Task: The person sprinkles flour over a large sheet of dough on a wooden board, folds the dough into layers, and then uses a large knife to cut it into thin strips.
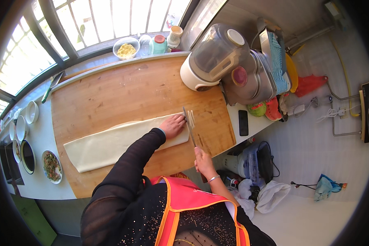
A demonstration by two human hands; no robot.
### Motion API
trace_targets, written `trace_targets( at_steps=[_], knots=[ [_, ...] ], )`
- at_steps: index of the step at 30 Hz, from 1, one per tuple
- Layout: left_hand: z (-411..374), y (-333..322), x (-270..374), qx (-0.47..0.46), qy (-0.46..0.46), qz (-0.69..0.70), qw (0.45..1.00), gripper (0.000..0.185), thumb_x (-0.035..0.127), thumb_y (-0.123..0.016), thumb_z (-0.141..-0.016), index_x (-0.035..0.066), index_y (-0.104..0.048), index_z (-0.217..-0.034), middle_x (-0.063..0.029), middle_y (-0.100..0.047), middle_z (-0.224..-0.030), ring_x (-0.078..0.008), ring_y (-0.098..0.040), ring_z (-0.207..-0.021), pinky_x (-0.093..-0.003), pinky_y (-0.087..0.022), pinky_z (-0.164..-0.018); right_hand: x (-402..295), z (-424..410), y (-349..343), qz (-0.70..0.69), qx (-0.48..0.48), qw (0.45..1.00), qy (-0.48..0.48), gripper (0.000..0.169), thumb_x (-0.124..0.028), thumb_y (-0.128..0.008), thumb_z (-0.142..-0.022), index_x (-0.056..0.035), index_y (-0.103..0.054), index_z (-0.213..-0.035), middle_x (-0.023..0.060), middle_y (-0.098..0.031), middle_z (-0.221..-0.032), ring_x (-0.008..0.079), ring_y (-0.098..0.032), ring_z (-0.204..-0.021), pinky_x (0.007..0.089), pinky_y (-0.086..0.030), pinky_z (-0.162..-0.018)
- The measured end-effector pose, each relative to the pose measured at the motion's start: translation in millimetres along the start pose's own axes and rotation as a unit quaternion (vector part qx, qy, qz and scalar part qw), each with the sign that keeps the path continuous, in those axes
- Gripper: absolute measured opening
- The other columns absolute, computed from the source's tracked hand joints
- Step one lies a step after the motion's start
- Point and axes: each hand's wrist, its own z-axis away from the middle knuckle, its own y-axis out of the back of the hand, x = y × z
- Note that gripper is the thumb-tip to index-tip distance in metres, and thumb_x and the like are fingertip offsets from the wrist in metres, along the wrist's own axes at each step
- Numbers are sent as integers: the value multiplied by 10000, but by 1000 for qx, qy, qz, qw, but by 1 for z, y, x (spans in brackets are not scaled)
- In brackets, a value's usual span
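Note:
A long folded sheet of pale dough (110,146) lies across a wooden board (110,98). My left hand (173,125) presses down on its right end, fingertips close to the blade. My right hand (204,164) is closed around the handle of a kitchen knife (189,127), whose blade stands on edge along the dough's right end. Just right of the blade, several thin cut strips of dough (191,119) lie on the board. The underside of the left palm and most of the knife's handle are hidden.
A white appliance with a clear jug (218,55) stands at the board's back right, near a black phone (243,123). Left of the board are a plate of chopped food (52,167), several bowls (22,127) and a green-handled tool (47,91). A tub of yellow food (126,49) sits by the window.

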Motion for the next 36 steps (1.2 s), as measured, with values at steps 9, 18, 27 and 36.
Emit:
trace_targets(
  at_steps=[9, 18, 27, 36],
  knots=[
    [-1, -2, -3, 13, -24, -30, 999, 366, 220, -545, -801, -4, -547, -1091, -134, -497, -1168, -270, -437, -1141, -354, -358, -958, 19, -39, -4, -12, 24, 995, 91, 509, -475, -410, -930, -38, -524, -1166, 8, -454, -501, 85, -425, -360, 238, -357, -338],
    [1, -1, 1, 31, -25, -10, 999, 349, 217, -551, -801, -11, -544, -1065, -143, -508, -1139, -276, -447, -1127, -359, -373, -944, 10, -33, -9, -49, 5, 999, 9, 516, -507, -406, -920, -47, -544, -1108, 9, -460, -510, 89, -425, -355, 241, -364, -335],
    [10, 5, 1, 24, -6, 9, 1000, 305, 220, -561, -791, -1, -549, -1000, -149, -511, -1104, -286, -452, -1107, -355, -377, -934, 9, 0, -9, -21, -5, 1000, -13, 520, -479, -408, -929, -35, -526, -1172, 13, -456, -496, 87, -419, -350, 243, -361, -335],
    [13, 3, 0, 40, -10, -5, 999, 321, 216, -560, -790, -7, -551, -1021, -149, -510, -1124, -286, -455, -1104, -358, -377, -934, 3, -7, -4, -7, -7, 1000, 16, 568, -509, -417, -915, -32, -506, -1211, 11, -452, -497, 88, -417, -348, 239, -358, -336]
  ],
)
